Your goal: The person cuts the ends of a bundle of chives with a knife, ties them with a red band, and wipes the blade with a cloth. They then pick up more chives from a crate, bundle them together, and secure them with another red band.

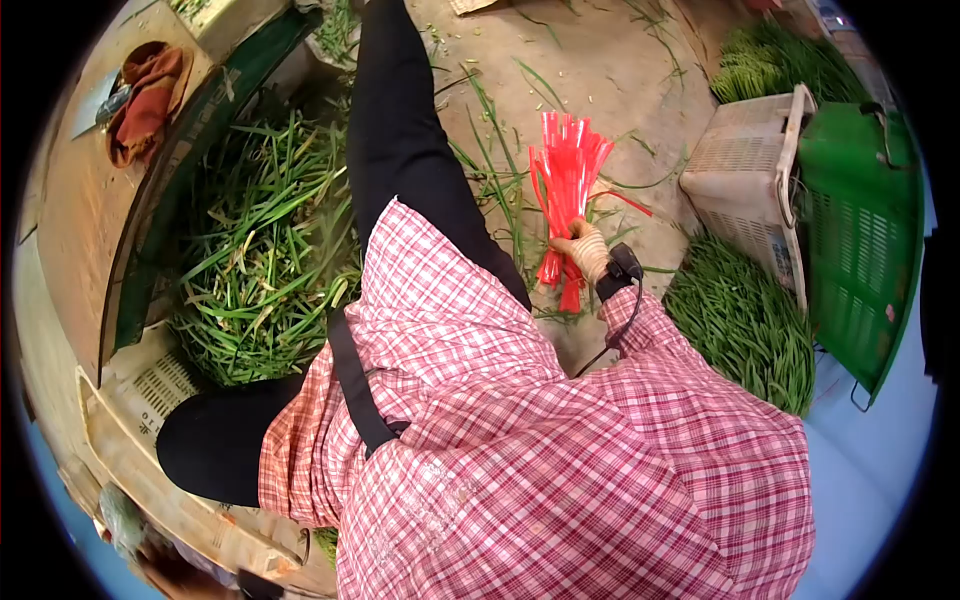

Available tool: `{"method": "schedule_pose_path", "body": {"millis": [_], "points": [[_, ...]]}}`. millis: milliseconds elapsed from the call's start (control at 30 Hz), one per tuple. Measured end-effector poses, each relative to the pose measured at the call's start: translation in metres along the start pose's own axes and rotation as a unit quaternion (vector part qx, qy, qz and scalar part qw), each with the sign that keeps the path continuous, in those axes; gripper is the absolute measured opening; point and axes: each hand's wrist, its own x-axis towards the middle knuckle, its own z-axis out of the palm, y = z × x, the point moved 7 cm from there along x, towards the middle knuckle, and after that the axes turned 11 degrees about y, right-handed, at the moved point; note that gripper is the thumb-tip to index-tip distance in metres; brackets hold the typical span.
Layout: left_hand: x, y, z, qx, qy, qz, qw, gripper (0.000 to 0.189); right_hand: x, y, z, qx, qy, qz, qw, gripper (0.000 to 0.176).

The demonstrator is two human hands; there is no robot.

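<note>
My right hand point(585, 248) is closed around a bundle of red plastic strips point(570, 160), gripping it toward its lower end. The strips fan out above the fingers, and their short ends stick out below. One loose red strip point(627, 201) points off to the right. The bundle is held above the floor point(610, 90), where scattered green stalks point(490, 130) lie. Around my right wrist is a black band with a small device point(622, 265) and a cable. My left hand is not in view.
Left of my leg lies a big heap of green leafy stalks point(270, 250). Trimmed green bunches point(750, 330) lie at right, beside a white crate point(745, 150) and a green crate point(860, 230). A wooden board point(90, 260) with a reddish cloth point(148, 105) stands far left.
</note>
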Motion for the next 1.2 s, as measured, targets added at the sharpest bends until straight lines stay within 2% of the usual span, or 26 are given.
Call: {"method": "schedule_pose_path", "body": {"millis": [67,133,167,200,233,267,300,333,367,400,433,467,500,567,633,700,733,767,800,833,900,967,1033,1100,1133,1200], "points": [[0.009,0.038,0.062,-0.035,-0.072,0.08,0.994,0.043,-0.005,-0.004,-0.001,0.102,0.009,-0.014,0.995,0.037],[0.006,0.07,0.148,-0.03,-0.136,0.174,0.975,0.045,-0.005,-0.007,-0.008,0.081,-0.009,-0.015,0.997,0.031],[-0.016,0.085,0.2,-0.103,-0.203,0.077,0.971,0.045,-0.003,-0.008,-0.013,0.07,-0.018,-0.018,0.997,0.029],[-0.057,0.108,0.243,-0.109,-0.195,0.079,0.971,0.045,-0.003,-0.016,-0.018,0.014,0.094,-0.211,0.973,0.034],[-0.098,0.13,0.27,-0.034,-0.214,0.036,0.976,0.041,0.01,0.004,-0.031,-0.022,0.104,-0.169,0.98,0.039],[-0.12,0.136,0.296,0.015,-0.337,0.153,0.929,0.034,0.021,0.022,-0.046,-0.06,0.111,-0.125,0.984,0.044],[-0.142,0.147,0.325,-0.051,-0.397,0.09,0.912,0.026,0.021,0.024,-0.063,-0.096,0.115,-0.081,0.985,0.05],[-0.164,0.151,0.343,-0.041,-0.503,0.042,0.862,0.023,0.039,0.01,-0.06,-0.034,0.107,-0.089,0.99,0.045],[-0.182,0.151,0.361,-0.116,-0.548,0.15,0.814,0.026,0.033,-0.039,-0.059,0.079,0.079,-0.1,0.989,0.041],[-0.205,0.139,0.379,-0.056,-0.627,0.093,0.772,0.03,0.018,-0.098,-0.053,0.183,0.025,-0.108,0.977,0.038],[-0.227,0.114,0.401,-0.084,-0.663,0.069,0.741,0.038,-0.006,-0.161,-0.041,0.219,-0.037,-0.133,0.966,0.035],[-0.243,0.104,0.414,-0.066,-0.667,0.052,0.74,0.051,-0.034,-0.216,-0.038,0.221,-0.086,-0.172,0.956,0.033],[-0.246,0.103,0.415,-0.119,-0.671,-0.011,0.731,0.053,-0.066,-0.274,-0.032,0.129,-0.133,-0.212,0.959,0.024],[-0.251,0.102,0.417,-0.223,-0.667,-0.139,0.697,0.056,-0.1,-0.356,-0.012,0.003,-0.127,-0.456,0.881,0.018],[-0.222,0.096,0.408,-0.335,-0.593,-0.173,0.712,0.044,-0.128,-0.403,0.002,-0.029,-0.133,-0.572,0.809,0.015],[-0.176,0.105,0.365,-0.307,-0.462,-0.147,0.819,0.034,-0.162,-0.465,0.01,-0.117,-0.246,-0.641,0.718,0.021],[-0.149,0.106,0.344,-0.291,-0.4,-0.113,0.862,0.035,-0.174,-0.497,0.009,-0.102,-0.25,-0.675,0.686,0.028],[-0.124,0.103,0.323,-0.317,-0.343,-0.087,0.88,0.036,-0.174,-0.527,0.006,-0.028,-0.193,-0.718,0.668,0.032],[-0.102,0.096,0.307,-0.311,-0.302,-0.094,0.896,0.037,-0.165,-0.558,0.012,0.044,-0.17,-0.695,0.698,0.03],[-0.086,0.089,0.295,-0.32,-0.274,-0.09,0.902,0.038,-0.164,-0.591,0.017,0.087,-0.117,-0.704,0.695,0.025],[-0.066,0.075,0.278,-0.349,-0.234,-0.154,0.894,0.039,-0.162,-0.646,0.042,0.059,0.027,-0.729,0.681,0.018],[-0.046,0.069,0.275,-0.346,-0.268,-0.16,0.885,0.039,-0.157,-0.692,0.076,0.018,0.056,-0.73,0.681,0.024],[-0.034,0.063,0.284,-0.332,-0.272,-0.157,0.889,0.04,-0.156,-0.718,0.103,-0.103,0.131,-0.698,0.697,0.041],[-0.025,0.061,0.295,-0.337,-0.274,-0.16,0.886,0.039,-0.13,-0.73,0.13,-0.152,0.037,-0.672,0.723,0.047],[-0.026,0.062,0.297,-0.351,-0.279,-0.153,0.881,0.038,-0.112,-0.733,0.136,-0.151,-0.034,-0.625,0.765,0.047],[-0.024,0.055,0.296,-0.345,-0.285,-0.13,0.885,0.039,-0.098,-0.736,0.128,-0.185,-0.017,-0.63,0.754,0.044]]}}
